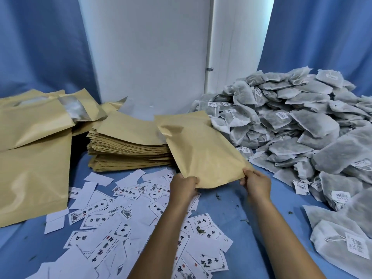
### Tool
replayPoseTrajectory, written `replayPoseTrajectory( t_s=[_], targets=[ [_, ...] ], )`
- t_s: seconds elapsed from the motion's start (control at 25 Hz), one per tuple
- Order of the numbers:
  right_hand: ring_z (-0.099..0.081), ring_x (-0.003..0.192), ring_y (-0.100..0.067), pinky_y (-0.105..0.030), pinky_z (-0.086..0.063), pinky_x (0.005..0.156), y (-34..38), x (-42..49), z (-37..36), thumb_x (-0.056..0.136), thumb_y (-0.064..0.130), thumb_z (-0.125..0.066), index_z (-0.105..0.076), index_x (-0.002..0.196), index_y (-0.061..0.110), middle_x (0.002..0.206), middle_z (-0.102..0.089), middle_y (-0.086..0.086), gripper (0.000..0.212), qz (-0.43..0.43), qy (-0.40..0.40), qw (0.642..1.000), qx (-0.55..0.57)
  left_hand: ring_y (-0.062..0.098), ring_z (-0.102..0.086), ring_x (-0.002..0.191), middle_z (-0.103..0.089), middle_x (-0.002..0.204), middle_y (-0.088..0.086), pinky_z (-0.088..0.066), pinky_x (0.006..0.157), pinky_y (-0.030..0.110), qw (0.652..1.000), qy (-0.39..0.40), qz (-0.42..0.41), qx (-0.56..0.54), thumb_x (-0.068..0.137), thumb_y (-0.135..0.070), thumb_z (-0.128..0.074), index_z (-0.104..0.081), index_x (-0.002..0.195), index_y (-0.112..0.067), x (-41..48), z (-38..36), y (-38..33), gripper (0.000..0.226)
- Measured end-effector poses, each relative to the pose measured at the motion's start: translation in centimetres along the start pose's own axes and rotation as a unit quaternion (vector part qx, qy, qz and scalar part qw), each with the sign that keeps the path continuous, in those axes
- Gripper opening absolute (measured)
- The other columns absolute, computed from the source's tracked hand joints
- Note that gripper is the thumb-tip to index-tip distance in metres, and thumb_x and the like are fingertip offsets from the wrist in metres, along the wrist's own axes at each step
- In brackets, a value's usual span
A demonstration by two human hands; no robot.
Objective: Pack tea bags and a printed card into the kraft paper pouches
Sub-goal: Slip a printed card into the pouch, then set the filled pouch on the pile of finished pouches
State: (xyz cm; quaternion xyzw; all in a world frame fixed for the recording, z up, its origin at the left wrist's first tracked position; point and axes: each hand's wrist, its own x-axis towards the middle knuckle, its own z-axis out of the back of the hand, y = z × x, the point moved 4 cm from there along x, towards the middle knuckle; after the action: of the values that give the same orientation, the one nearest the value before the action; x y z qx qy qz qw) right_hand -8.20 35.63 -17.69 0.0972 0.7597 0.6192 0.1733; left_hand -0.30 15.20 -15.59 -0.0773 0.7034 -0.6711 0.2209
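Both my hands hold one flat kraft paper pouch [203, 150] by its near edge, tilted up above the blue table. My left hand [184, 186] grips the near left corner. My right hand [256, 183] pinches the near right corner. A stack of flat kraft pouches [128, 146] lies behind and to the left of the held pouch. Printed white cards [112, 218] with black characters are scattered under my forearms. A big heap of grey tea bags [291, 121] with white barcode tags fills the right side.
Larger filled kraft pouches [34, 158] lie at the left, some showing clear windows. Blue cloth [231, 202] covers the table, with tea crumbs on it. A white panel [149, 53] and blue curtains stand behind.
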Motion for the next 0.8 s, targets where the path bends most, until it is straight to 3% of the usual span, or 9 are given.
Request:
replayPoseTrajectory(
  t_s=[0.08,0.24,0.32,0.44,0.52,0.64,0.8],
  targets=[
    [-0.046,0.038,-0.015,-0.028,-0.038,0.054,1.5,-2.0,-0.7,0.09,0.009,-0.055,-0.057,0.062,0.012,0.04,-0.05,0.001,0.028,0.055,-0.027,0.998,-0.022,0.012,-0.052,0.042,-0.059,0.067,0.008,-0.04,0.038,0.018,0.999,0.015,-0.024,-0.015,0.092,-0.005,-0.054,-0.054,0.092,-0.008,-0.6,1.3,-1.3,0.003],
    [-0.058,0.038,-0.01,-0.019,-0.045,0.045,4.2,-7.3,-5.1,0.092,0.006,-0.05,-0.064,0.082,0.01,0.072,-0.06,-0.004,0.018,0.088,-0.01,0.995,0.051,0.008,-0.054,0.037,-0.06,0.048,0.001,-0.04,0.038,0.017,0.997,0.035,-0.071,0.001,0.098,-0.01,-0.049,-0.056,0.091,-0.014,-1.9,7.4,-4.9,0.011],
    [-0.057,0.042,-0.016,-0.019,-0.045,0.041,4.7,-10.6,-8.7,0.092,0.005,-0.051,-0.063,0.084,0.007,0.074,-0.059,-0.005,0.015,0.089,0.027,0.993,0.068,0.008,-0.054,0.037,-0.059,0.047,0.001,-0.041,0.039,0.017,0.997,-0.007,-0.076,-0.013,0.098,-0.01,-0.051,-0.056,0.091,-0.014,-2.8,12.2,-5.7,0.009],
    [-0.05,0.054,-0.02,-0.028,-0.044,0.053,3.5,-16.0,-14.0,0.093,0.012,-0.054,-0.064,0.086,0.009,0.069,-0.057,-0.004,0.013,0.066,0.064,0.995,0.044,0.009,-0.053,0.037,-0.058,0.048,0.002,-0.041,0.038,0.018,0.995,-0.064,-0.072,-0.036,0.097,-0.01,-0.052,-0.055,0.096,-0.01,-4.7,19.8,-5.0,0.003],
    [-0.049,0.058,-0.017,-0.026,-0.044,0.05,1.7,-19.8,-17.8,0.095,0.013,-0.053,-0.063,0.089,0.014,0.071,-0.059,-0.002,0.011,0.034,0.109,0.992,0.059,0.009,-0.051,0.037,-0.058,0.047,0.001,-0.041,0.038,0.018,0.991,-0.1,-0.071,-0.044,0.097,-0.01,-0.052,-0.054,0.099,-0.008,-6.4,24.8,-3.8,0.003],
    [-0.05,0.056,-0.017,-0.021,-0.041,0.04,-0.9,-24.7,-22.2,0.094,0.011,-0.052,-0.065,0.089,0.018,0.077,-0.062,-0.005,0.015,0.001,0.146,0.986,0.074,0.009,-0.049,0.038,-0.056,0.045,-0.002,-0.04,0.041,0.018,0.985,-0.152,-0.062,-0.057,0.097,-0.011,-0.052,-0.055,0.094,-0.01,-8.2,31.2,-1.7,0.004],
    [-0.048,0.043,-0.014,-0.017,-0.038,0.035,-2.4,-30.1,-27.0,0.095,0.01,-0.051,-0.067,0.085,0.011,0.063,-0.058,-0.003,0.019,-0.023,0.179,0.978,0.109,0.008,-0.049,0.04,-0.055,0.049,-0.001,-0.04,0.04,0.017,0.978,-0.187,-0.061,-0.076,0.096,-0.011,-0.055,-0.059,0.093,-0.01,-8.9,38.1,-1.5,0.005]
  ],
)
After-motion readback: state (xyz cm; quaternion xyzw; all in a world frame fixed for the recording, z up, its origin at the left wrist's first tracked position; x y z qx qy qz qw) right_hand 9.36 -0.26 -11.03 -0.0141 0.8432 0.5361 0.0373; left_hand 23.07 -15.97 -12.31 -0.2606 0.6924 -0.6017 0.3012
